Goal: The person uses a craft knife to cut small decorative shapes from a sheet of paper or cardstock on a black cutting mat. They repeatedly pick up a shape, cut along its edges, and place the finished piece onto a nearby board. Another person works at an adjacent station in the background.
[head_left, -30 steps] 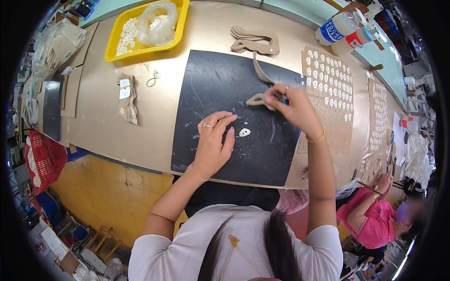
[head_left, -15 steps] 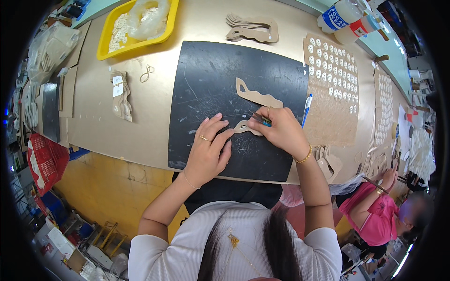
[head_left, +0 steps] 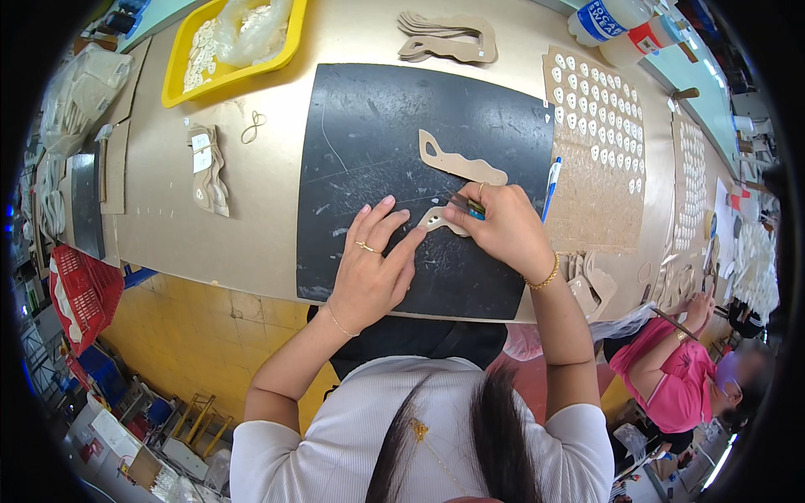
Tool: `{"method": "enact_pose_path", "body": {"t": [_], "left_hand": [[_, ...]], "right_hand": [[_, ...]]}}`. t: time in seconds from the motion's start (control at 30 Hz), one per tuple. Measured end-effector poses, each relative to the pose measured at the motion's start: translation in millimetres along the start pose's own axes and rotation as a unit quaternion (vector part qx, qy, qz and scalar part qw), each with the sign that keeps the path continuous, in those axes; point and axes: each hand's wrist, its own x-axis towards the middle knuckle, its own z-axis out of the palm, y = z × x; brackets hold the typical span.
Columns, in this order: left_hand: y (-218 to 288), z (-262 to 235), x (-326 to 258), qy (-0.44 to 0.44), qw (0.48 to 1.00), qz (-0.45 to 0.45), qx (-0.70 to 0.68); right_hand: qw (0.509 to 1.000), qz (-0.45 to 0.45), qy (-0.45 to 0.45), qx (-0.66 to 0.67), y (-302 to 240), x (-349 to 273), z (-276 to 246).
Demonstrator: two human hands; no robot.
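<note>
On the black mat [head_left: 360, 126], a small tan wavy cutout [head_left: 433, 220] lies between my hands. Several small dark spots show at its pale end. My left hand [head_left: 373, 268] has its fingers spread, and its index fingertip touches the cutout's left end. Thumb and fingers of my right hand [head_left: 510, 230] close around a small pointed tool [head_left: 470, 207] with dark tips and a teal part; its exact kind is unclear. My right fingers also cover the cutout's right end. Just beyond them lies a longer tan wavy piece [head_left: 457, 161] with an oval hole.
A sheet of small white patches [head_left: 591, 193] and a blue-white pen [head_left: 552, 189] lie right. Stacked tan pieces [head_left: 453, 50] are at the back. Left are a yellow tray [head_left: 172, 84] and a banded bundle [head_left: 208, 172]. A co-worker in pink [head_left: 662, 377] sits at right.
The view has shifted slightly. The cutout's left end now shows several small dark spots where a larger dark opening showed before. Both hands stay near the same place on it.
</note>
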Motion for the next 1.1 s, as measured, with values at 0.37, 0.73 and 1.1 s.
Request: {"method": "enact_pose_path", "body": {"t": [0.37, 0.73, 1.1], "left_hand": [[1.5, -1.7, -1.0, -0.016, 1.0, 0.001, 0.012], [9.1, -3.8, 3.4, -0.027, 0.998, 0.003, 0.059], [14.0, -5.8, 7.5, -0.04, 0.993, 0.007, 0.109]], "right_hand": [[1.0, -0.019, 0.012, -0.006, 6.3, -0.4, 5.7], [0.999, -0.02, 0.021, -0.014, 8.3, -1.2, 7.0], [0.999, -0.034, 0.003, -0.015, 6.8, 0.0, 2.9]]}}
